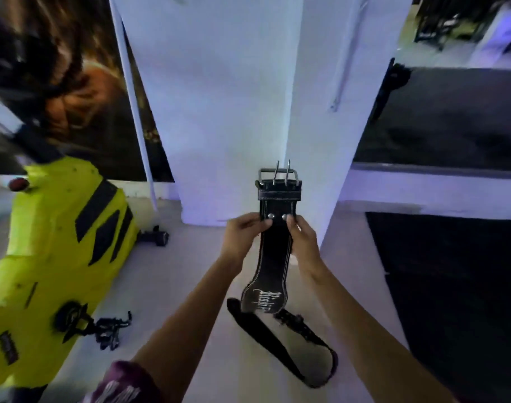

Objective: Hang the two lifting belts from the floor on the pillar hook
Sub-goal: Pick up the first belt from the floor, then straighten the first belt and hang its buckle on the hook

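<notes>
Both hands held one black lifting belt (273, 245) upright in front of the white pillar (236, 106). The left hand (242, 237) gripped the belt's left edge and the right hand (302, 239) its right edge, thumbs pressed on the front face just beside two metal rivets. The belt's steel buckle (278, 173), with two prongs pointing upward, stood at the top, level with the foot of the pillar as seen from above. The wider lower part of the belt, bearing white lettering, hung down between the forearms. A second belt (280, 344), dark and looped, lay on the pale floor (190, 286) below the held one, its upper end hidden behind the lettered section. To the left stood a yellow-green machine body (56, 257) with black stripes, and a small black metal fitting (110, 330) lay on the floor beside it. A dark mat (452, 301) covered the floor to the right. No hook could be made out on the pillar.
</notes>
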`<state>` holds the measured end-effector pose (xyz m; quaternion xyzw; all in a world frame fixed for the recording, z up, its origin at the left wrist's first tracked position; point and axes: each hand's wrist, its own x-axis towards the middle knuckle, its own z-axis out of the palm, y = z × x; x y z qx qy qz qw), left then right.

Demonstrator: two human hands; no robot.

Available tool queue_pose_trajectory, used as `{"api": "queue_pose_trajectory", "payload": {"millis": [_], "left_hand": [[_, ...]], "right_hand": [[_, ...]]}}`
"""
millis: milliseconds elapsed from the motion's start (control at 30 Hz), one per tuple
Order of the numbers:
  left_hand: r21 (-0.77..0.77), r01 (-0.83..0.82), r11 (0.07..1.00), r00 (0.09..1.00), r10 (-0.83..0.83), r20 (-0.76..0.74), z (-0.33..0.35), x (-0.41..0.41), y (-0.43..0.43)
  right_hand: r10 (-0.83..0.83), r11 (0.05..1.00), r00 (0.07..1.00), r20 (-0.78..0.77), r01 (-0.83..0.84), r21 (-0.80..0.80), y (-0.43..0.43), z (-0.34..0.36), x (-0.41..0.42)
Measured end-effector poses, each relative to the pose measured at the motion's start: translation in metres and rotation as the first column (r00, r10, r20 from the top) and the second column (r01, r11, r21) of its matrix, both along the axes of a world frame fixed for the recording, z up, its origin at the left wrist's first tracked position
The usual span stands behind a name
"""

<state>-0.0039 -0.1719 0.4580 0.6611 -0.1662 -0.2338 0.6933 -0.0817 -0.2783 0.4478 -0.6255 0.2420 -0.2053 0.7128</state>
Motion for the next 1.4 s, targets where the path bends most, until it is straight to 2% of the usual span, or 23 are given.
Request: {"api": "queue_pose_trajectory", "payload": {"millis": [133,267,367,467,600,700,733,800,867,900,1000,1067,1133,1200,1267,1400], "left_hand": [[-0.133,-0.009,0.991,0.984,0.033,0.173,0.079,-0.039,-0.022],[-0.243,-0.008,0.97,0.971,0.065,0.231,0.144,-0.065,-0.04],[-0.246,-0.016,0.969,0.954,0.089,0.288,0.184,-0.074,-0.046],[-0.216,0.014,0.976,0.924,0.07,0.375,0.224,-0.079,-0.05],[-0.307,0.046,0.951,0.907,0.089,0.412,0.278,-0.073,-0.057],[-0.359,0.138,0.923,0.916,0.018,0.4,0.261,-0.075,-0.064],[-0.299,0.161,0.941,0.917,-0.03,0.397,0.236,-0.078,-0.063],[-0.085,0.235,0.968,0.912,-0.189,0.364,0.182,-0.088,-0.056],[0.025,0.264,0.964,0.901,-0.256,0.351,0.167,-0.089,-0.053],[0.01,0.247,0.969,0.897,-0.233,0.376,0.181,-0.084,-0.057],[-0.202,0.202,0.958,0.91,-0.108,0.4,0.244,-0.078,-0.075],[-0.273,0.201,0.941,0.918,-0.084,0.387,0.254,-0.077,-0.082],[-0.184,0.221,0.958,0.919,-0.141,0.368,0.218,-0.081,-0.074],[-0.016,0.313,0.95,0.892,-0.288,0.347,0.176,-0.089,-0.058],[0.013,0.326,0.945,0.881,-0.309,0.359,0.174,-0.089,-0.057],[-0.273,0.21,0.939,0.912,-0.087,0.402,0.241,-0.094,-0.081]], "right_hand": [[0.017,1.0,0.986,0.166,-0.012,-0.027,-0.027,0.071,-0.031],[0.092,0.994,0.953,0.29,-0.074,-0.075,-0.047,0.137,-0.053],[0.143,0.987,0.916,0.374,-0.105,-0.122,-0.056,0.174,-0.059],[0.164,0.986,0.879,0.448,-0.133,-0.1,-0.06,0.205,-0.062],[0.15,0.989,0.839,0.523,-0.12,-0.09,-0.062,0.242,-0.065],[0.094,0.995,0.823,0.56,-0.06,-0.079,-0.065,0.266,-0.071],[0.072,0.997,0.822,0.564,-0.041,-0.067,-0.068,0.272,-0.073],[0.021,0.998,0.833,0.553,0.015,-0.062,-0.076,0.28,-0.075],[-0.005,0.997,0.84,0.543,0.045,-0.061,-0.078,0.281,-0.076],[-0.002,0.997,0.84,0.543,0.04,-0.058,-0.078,0.279,-0.076],[0.045,0.998,0.828,0.559,-0.012,-0.064,-0.073,0.273,-0.077],[0.035,0.999,0.817,0.575,-0.01,-0.047,-0.072,0.273,-0.077],[-0.008,0.999,0.803,0.596,0.034,-0.031,-0.076,0.277,-0.077],[-0.036,0.999,0.794,0.607,0.051,-0.008,-0.08,0.282,-0.079],[-0.039,0.998,0.81,0.585,0.061,-0.018,-0.082,0.279,-0.082],[-0.006,0.986,0.862,0.507,0.09,-0.142,-0.079,0.272,-0.085]]}}
